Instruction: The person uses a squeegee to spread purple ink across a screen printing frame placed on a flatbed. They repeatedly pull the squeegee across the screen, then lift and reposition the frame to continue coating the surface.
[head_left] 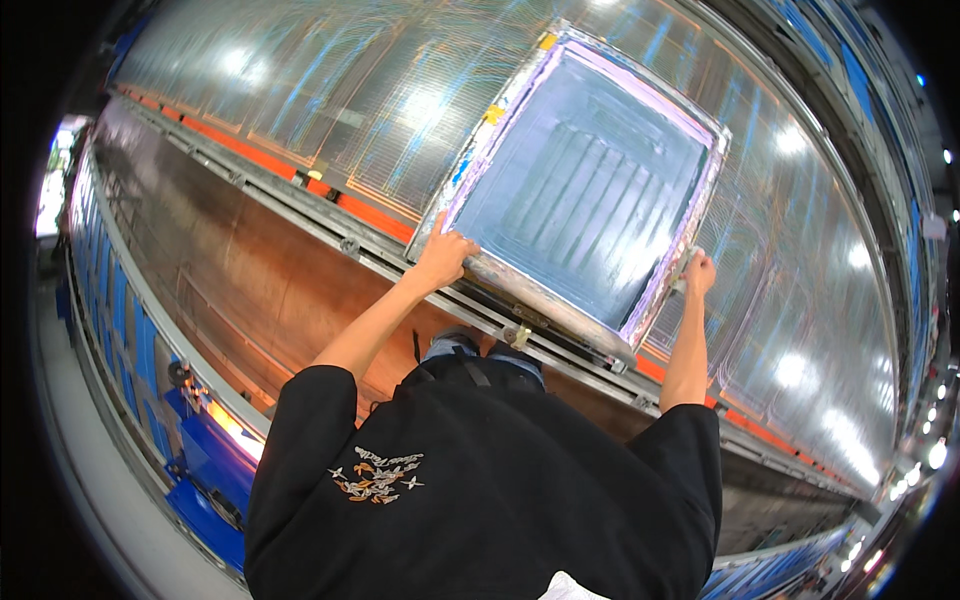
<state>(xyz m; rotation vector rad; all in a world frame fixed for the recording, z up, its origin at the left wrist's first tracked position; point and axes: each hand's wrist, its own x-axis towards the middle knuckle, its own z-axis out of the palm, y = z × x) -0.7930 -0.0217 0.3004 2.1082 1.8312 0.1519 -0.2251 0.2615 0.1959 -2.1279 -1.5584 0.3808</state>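
Observation:
A rectangular screen frame point(580, 190) with a grey-blue mesh, a pale purple inner border and yellow and blue tape patches lies tilted on a long, glossy, line-marked table point(250, 80). My left hand point(445, 250) grips the frame at its lower left corner, index finger along the side, other fingers curled over the near edge. My right hand point(698, 270) is closed at the frame's right side, low down, its fingertips at the edge; whether it holds the rim or a small fitting there is hard to make out.
A metal rail point(350, 243) and red strip point(200, 130) run along the table's near edge, above a copper-coloured lower surface point(230, 280). At the left are blue panels point(120, 310) and blue machinery point(200, 510). Further racks with blue slats point(850, 70) line the far right side.

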